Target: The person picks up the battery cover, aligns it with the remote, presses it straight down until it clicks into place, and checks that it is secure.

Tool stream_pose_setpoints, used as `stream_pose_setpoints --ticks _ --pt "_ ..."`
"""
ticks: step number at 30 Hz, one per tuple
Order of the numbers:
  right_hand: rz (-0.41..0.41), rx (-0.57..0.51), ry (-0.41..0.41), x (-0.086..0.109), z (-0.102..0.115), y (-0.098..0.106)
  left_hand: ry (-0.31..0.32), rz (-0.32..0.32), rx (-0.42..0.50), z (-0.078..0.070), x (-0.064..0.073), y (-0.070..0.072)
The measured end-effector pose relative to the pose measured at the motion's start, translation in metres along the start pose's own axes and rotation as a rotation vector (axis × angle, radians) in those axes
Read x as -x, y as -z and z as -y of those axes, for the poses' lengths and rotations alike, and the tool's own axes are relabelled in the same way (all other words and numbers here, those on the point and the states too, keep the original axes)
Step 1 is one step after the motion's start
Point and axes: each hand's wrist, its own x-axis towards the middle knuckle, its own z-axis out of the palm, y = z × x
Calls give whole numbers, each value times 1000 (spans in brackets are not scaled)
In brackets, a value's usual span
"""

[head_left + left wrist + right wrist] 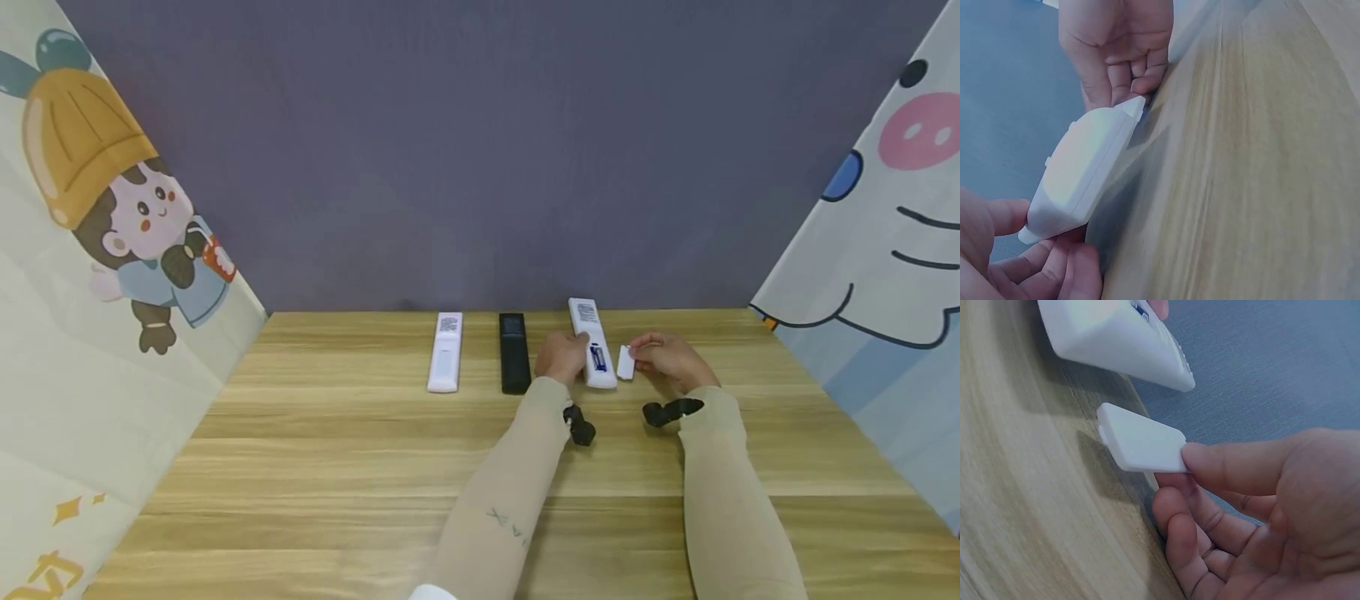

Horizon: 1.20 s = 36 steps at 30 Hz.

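Note:
My left hand (561, 357) grips a white remote control (582, 317) by its side, thumb on one edge and fingers at the other. The remote lies back side up, its battery compartment uncovered, with a blue battery (597, 358) showing inside. Just to its right, my right hand (670, 358) pinches a small white battery cover (1144, 440) between thumb and fingers. The cover is tilted above the wood, apart from the remote. In the left wrist view, the remote (1072, 172) is seen end-on, hiding much of the cover.
A black remote control (514, 354) lies left of my left hand, and another white remote control (446, 353) farther left. All are near the back edge of the wooden table (315, 467). A dark grey panel (480, 158) stands behind, with printed cloths (900, 275) at both sides.

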Motion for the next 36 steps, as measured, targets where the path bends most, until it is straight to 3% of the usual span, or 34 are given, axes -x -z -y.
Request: stream_pose_setpoints --ticks 9,21,36 --pt "-8 -9 -9 2 4 1 14 -28 93 0 3 2" --pt "6 -49 40 2 8 1 5 4 189 5 1 5" --pt "-69 -26 94 12 34 1 4 48 329 3 2 6"
